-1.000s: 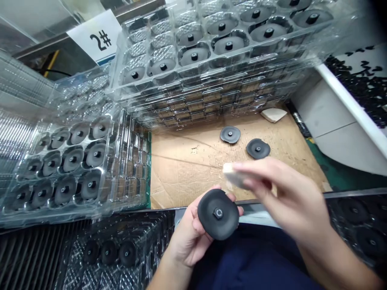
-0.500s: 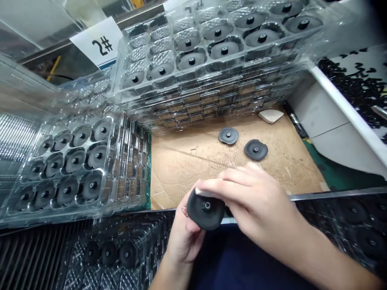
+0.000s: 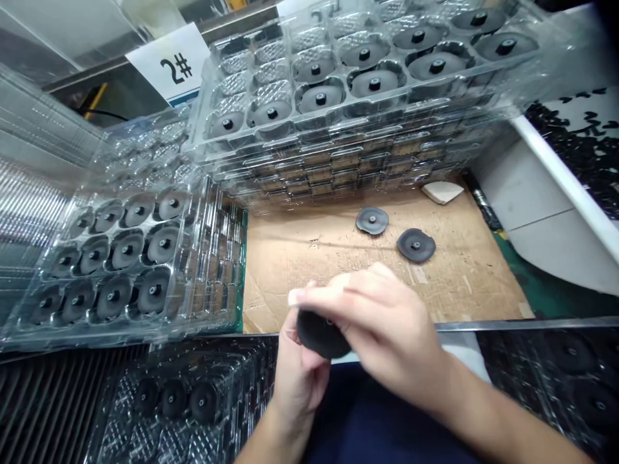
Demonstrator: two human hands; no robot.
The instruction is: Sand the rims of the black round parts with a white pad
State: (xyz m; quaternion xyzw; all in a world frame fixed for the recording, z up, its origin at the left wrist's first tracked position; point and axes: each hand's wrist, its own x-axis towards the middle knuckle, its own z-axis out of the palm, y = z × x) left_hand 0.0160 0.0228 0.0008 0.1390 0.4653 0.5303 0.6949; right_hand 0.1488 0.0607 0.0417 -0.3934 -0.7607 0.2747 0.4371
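My left hand [image 3: 300, 367] cradles a black rubber disc [image 3: 320, 335] in its fingers, tilted so that the central hub is nearly hidden. My right hand [image 3: 382, 328] lies across the disc's upper edge, its fingers covering much of it. A pale sponge-like pad [image 3: 296, 297] shows only as a sliver at the right fingertips, pinched there and pressed to the disc. Two more black discs [image 3: 372, 220] [image 3: 416, 245] lie on the cardboard sheet [image 3: 309, 270] beyond my hands.
Stacked clear plastic trays [image 3: 338, 84] [image 3: 120, 258] holding black discs stand behind and left, with another tray [image 3: 174, 399] low left. A white "2#" card [image 3: 169, 64], a pale wedge [image 3: 442, 191], and a bin of small black pieces [image 3: 575, 135] are beyond.
My right hand has moved left and down onto the disc, bringing the pad to its edge. The disc has tilted, turning its hub away from view.
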